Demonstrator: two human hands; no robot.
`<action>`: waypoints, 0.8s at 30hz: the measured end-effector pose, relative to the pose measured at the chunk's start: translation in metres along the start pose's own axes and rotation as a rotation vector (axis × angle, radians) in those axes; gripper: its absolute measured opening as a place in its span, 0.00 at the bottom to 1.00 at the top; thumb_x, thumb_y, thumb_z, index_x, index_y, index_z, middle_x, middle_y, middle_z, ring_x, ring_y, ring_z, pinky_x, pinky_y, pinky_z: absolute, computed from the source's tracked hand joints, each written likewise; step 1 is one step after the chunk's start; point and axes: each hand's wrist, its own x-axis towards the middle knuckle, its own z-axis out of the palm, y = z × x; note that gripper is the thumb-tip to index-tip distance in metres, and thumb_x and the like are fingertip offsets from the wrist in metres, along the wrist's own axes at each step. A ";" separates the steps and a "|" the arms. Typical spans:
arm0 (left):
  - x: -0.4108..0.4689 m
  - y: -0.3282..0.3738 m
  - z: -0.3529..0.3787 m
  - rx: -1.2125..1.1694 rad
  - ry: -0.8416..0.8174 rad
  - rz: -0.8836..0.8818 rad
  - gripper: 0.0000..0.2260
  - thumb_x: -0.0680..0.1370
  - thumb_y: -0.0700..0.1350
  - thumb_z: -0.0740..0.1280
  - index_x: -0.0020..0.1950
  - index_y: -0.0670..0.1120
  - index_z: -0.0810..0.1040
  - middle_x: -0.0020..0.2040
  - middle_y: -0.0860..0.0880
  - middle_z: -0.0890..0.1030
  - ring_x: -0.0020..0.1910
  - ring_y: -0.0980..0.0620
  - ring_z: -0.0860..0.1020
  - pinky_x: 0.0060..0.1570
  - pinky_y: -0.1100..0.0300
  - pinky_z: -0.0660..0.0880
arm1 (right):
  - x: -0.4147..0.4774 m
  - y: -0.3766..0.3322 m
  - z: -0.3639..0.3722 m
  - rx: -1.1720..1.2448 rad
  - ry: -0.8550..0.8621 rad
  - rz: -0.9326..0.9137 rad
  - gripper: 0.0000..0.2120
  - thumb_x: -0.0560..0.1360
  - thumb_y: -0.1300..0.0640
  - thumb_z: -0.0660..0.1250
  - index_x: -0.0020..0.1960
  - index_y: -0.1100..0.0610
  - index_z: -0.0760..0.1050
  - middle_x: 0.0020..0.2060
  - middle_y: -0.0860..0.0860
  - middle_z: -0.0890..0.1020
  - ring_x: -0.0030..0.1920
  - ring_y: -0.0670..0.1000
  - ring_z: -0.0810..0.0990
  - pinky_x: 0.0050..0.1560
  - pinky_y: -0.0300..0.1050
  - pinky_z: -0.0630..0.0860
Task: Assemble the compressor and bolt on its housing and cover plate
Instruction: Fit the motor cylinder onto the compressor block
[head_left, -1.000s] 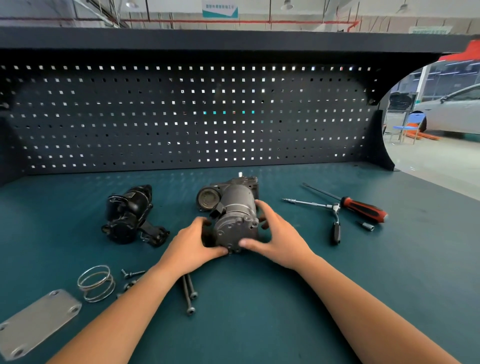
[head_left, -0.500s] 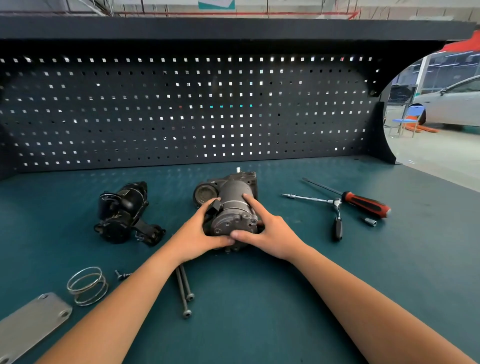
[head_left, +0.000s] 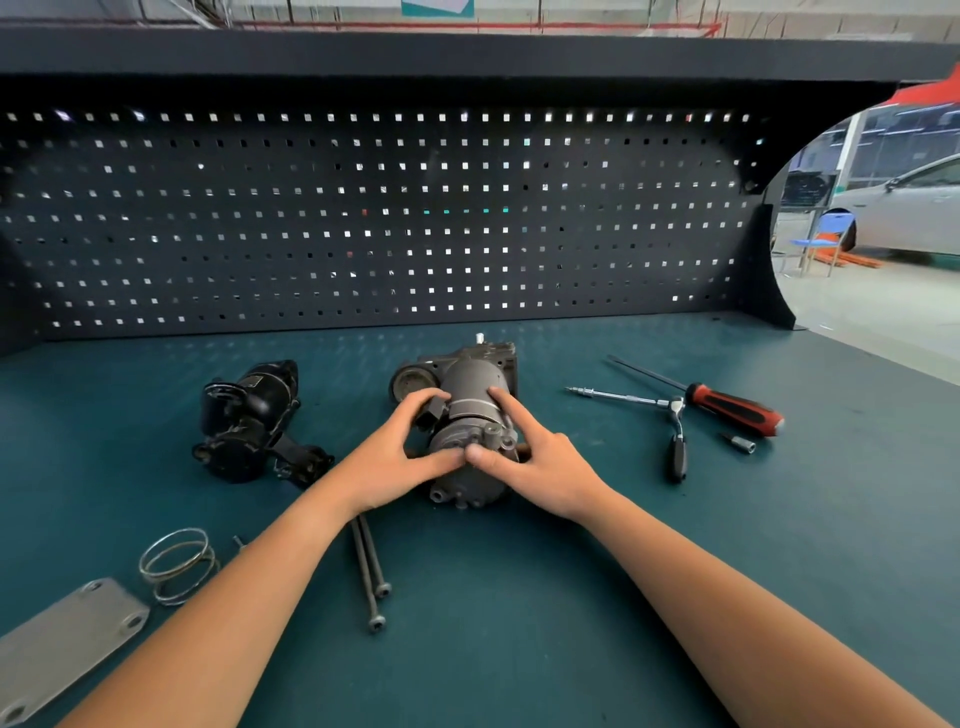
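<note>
Gripping the compressor (head_left: 470, 387) in the middle of the desk (head_left: 519, 623), your hands wrap its sides: left hand (head_left: 384, 460) and right hand (head_left: 543, 470), thumbs touching in front. It looks heavy, hard and smooth, so hold the round body tight.

The 2 bare arms reached forward. The left hand (head_left: 387, 460) and right hand (head_left: 548, 467) sat close together, fingers curled in a grip, thumb tips touching.
</note>
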 end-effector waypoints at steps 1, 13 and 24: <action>0.000 0.001 0.000 0.006 0.007 0.004 0.21 0.65 0.64 0.66 0.55 0.72 0.62 0.59 0.71 0.64 0.64 0.66 0.61 0.51 0.74 0.62 | 0.000 0.000 0.001 -0.008 0.008 0.002 0.39 0.64 0.27 0.61 0.72 0.33 0.51 0.46 0.47 0.79 0.54 0.51 0.76 0.55 0.44 0.72; 0.000 -0.011 0.007 0.127 0.046 0.026 0.40 0.65 0.47 0.78 0.63 0.66 0.54 0.55 0.63 0.70 0.50 0.66 0.74 0.44 0.77 0.70 | 0.008 -0.001 0.010 -0.505 0.176 -0.060 0.35 0.73 0.31 0.53 0.75 0.39 0.47 0.40 0.56 0.81 0.48 0.61 0.79 0.40 0.47 0.66; -0.001 -0.010 0.008 0.225 0.123 0.031 0.42 0.64 0.51 0.78 0.69 0.58 0.55 0.65 0.56 0.66 0.57 0.52 0.74 0.53 0.60 0.68 | 0.011 0.011 -0.037 0.100 -0.160 -0.031 0.32 0.70 0.59 0.66 0.67 0.34 0.62 0.47 0.47 0.79 0.51 0.47 0.76 0.54 0.40 0.71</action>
